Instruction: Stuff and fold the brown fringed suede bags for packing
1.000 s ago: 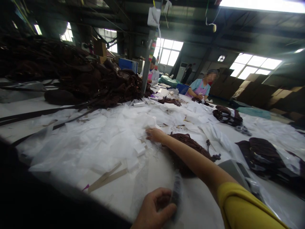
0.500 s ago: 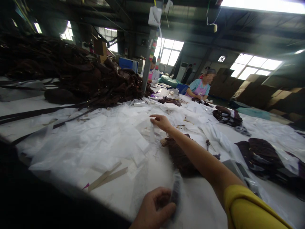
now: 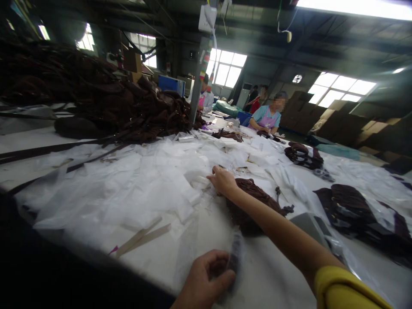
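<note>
At the near edge, my left hand (image 3: 206, 274) is closed around one side of a dark rolled strap in a clear plastic bag (image 3: 235, 253), which is blurred. Farther forward, my right hand (image 3: 222, 181) reaches low over the table with its fingers bent together. Anything between those fingertips is too small to make out. Loose clear plastic bags (image 3: 138, 180) lie spread to the left of this hand. Just under and beside my right forearm sits a bundle of dark brown straps (image 3: 254, 193).
A big heap of brown straps (image 3: 138, 107) fills the table's far left beside a metal post (image 3: 195, 94). Tan strips (image 3: 141, 238) lie near the front edge. A grey device (image 3: 309, 227) and more brown bundles (image 3: 350, 206) are at right. A co-worker (image 3: 267, 116) works across the table.
My right hand has come down and slightly right, nearer the brown bundle. The pale strip that hung from its fingers no longer shows. My left hand keeps its hold on the bagged strap.
</note>
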A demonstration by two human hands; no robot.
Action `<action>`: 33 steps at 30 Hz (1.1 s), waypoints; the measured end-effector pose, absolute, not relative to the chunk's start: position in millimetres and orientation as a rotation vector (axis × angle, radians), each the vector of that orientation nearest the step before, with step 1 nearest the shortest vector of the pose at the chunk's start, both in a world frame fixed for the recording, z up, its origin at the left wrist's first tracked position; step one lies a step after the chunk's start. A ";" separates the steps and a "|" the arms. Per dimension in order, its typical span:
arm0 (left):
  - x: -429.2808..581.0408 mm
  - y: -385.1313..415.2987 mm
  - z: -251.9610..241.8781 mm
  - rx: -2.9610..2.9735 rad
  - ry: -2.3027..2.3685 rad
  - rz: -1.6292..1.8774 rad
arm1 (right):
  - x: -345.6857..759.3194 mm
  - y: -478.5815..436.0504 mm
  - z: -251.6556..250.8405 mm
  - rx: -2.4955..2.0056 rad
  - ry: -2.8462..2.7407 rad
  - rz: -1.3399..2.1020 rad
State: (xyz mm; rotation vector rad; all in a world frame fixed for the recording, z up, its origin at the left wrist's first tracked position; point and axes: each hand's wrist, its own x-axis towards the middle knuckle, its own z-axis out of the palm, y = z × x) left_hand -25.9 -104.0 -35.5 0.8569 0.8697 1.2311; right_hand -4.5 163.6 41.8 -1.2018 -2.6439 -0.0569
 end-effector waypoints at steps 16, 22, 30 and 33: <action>-26.2 -105.7 -35.6 0.897 0.839 1.245 | 20.9 155.5 29.6 -1.041 -2.728 0.270; -26.8 -106.2 -33.4 0.912 0.844 1.265 | 18.0 165.6 29.8 -1.248 -2.578 0.102; -27.1 -106.0 -30.6 0.895 0.792 1.281 | 15.0 181.3 17.8 -1.521 -2.429 0.208; -26.5 -105.3 -30.2 0.891 0.796 1.284 | 15.2 191.5 21.1 -1.540 -2.336 0.328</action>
